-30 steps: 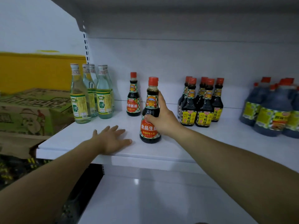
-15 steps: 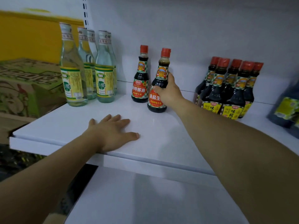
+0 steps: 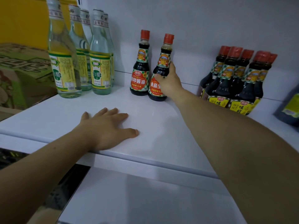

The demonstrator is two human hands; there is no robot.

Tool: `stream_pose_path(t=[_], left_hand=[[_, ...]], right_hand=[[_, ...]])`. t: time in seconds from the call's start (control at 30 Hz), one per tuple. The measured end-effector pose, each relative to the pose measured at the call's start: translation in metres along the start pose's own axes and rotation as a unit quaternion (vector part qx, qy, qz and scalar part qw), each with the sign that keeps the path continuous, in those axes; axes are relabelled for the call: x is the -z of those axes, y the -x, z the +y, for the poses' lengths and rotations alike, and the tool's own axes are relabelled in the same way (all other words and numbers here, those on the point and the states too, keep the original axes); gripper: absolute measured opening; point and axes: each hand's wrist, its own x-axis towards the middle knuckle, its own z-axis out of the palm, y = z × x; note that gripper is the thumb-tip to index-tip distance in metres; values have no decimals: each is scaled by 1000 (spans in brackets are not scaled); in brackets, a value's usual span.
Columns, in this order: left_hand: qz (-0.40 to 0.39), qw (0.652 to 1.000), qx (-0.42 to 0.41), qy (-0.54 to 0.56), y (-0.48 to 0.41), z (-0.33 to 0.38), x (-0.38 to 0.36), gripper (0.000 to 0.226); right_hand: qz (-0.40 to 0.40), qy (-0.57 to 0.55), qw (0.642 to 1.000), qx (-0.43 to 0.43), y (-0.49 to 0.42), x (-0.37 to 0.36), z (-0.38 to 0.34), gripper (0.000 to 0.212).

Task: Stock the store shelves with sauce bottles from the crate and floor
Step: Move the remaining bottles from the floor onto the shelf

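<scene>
1. The right hand (image 3: 169,81) grips the sauce bottle (image 3: 163,62) at its shoulder and upper label, with the thumb on the front and the fingers curled behind.
2. That bottle holds near-black liquid under an orange-red cap. A green-checked collar label reads "180", and an orange-red belly label carries yellow characters. It stands upright with its base on the white shelf (image 3: 161,135), close to the back wall.
3. Just left of the right hand stands a second sauce bottle (image 3: 140,65) of the same shape and cap. Whether the two bottles touch cannot be told.
4. The left hand (image 3: 106,128) lies palm-down on the shelf by its front edge, nearer the person than the right hand. Its fingers are straight and spread and hold nothing.
5. Beyond the left hand stand tall clear vinegar bottles (image 3: 100,62) with yellow-green labels. Farther left of them is a printed cardboard box (image 3: 21,70).
6. Right of the right forearm is a cluster of dark bottles (image 3: 234,81) with red caps and yellow labels. A larger dark jug (image 3: 289,109) shows at the far right edge.
</scene>
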Motion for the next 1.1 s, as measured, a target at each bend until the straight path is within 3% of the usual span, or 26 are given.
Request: stream_pose_path(t=[0.23, 0.5, 0.7, 0.83, 1.1], left_hand=[[-6, 1000, 5, 22, -1, 0, -1, 97], [-8, 1000, 2, 12, -1, 0, -1, 95], [-3, 1000, 2, 14, -1, 1, -2, 90], [-11, 1000, 5, 23, -1, 1, -1, 97], [35, 999, 14, -2, -11, 7, 2, 72]], right_hand=[[14, -9, 1000, -10, -13, -4, 8, 63], [24, -4, 1000, 0, -17, -7, 12, 58], [63, 59, 996, -17, -19, -14, 13, 76], [64, 76, 995, -15, -22, -14, 13, 75], [35, 93, 995, -17, -28, -3, 4, 73]])
